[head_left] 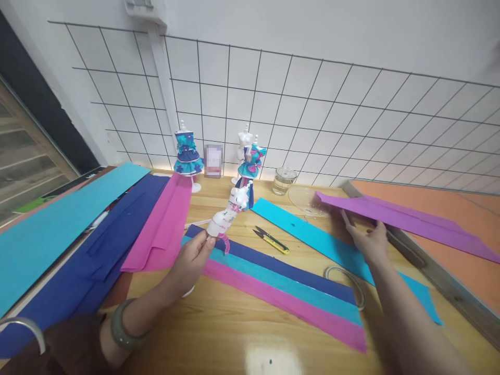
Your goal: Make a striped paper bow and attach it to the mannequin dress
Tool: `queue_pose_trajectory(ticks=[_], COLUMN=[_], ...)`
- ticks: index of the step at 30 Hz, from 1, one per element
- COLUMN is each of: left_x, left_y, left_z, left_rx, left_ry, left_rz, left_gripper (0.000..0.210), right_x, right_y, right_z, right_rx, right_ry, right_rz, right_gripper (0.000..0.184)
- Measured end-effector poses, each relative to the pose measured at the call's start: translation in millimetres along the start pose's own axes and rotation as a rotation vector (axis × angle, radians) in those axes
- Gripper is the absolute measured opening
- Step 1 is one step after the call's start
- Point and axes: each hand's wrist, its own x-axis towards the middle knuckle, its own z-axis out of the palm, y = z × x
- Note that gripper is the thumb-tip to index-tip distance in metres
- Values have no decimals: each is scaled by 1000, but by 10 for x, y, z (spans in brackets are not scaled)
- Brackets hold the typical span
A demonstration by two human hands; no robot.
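Note:
My left hand (195, 252) is closed round the lower end of a small white dress form (227, 216), tilted up to the right. Pink and teal bits of decoration mark its body, and a curled pink strip (224, 243) hangs at its base. Below lies a layered band of navy, teal and pink crepe paper (289, 291). On the right, my right hand (369, 240) reaches under the raised left end of a purple paper sheet (406, 216). A pale, narrow thing (345, 217) shows at its fingertips; the sheet partly hides what it grips.
Yellow-handled thread snips (271, 240) lie mid-table beside a long blue sheet (308, 232) and a tape roll (344, 281). Dressed forms (188, 153) and a glass of liquid (284, 181) stand at the back. Coloured papers (128, 224) cover the left; an orange-based tray (461, 276) borders the right.

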Motion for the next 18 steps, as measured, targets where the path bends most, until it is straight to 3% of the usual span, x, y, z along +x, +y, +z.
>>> queue_pose_trajectory(ticks=[4, 7, 11, 15, 18], left_x=[1, 3, 2, 5, 12], left_y=[-6, -25, -38, -37, -38], left_z=[0, -3, -8, -11, -13], left_rx=[3, -17, -1, 7, -1], left_ry=[-13, -15, -19, -8, 7], left_rz=[7, 8, 6, 13, 20], left_gripper=[36, 36, 36, 38, 38], right_x=[-54, -132, -296, -508, -618], right_y=[-209, -370, -655, -1013, -1196], right_z=[130, 186, 213, 266, 337], right_rx=[76, 127, 161, 110, 51], right_ry=[-16, 3, 4, -59, -107], right_rz=[138, 125, -3, -221, -290], right_gripper=[97, 93, 91, 82, 77])
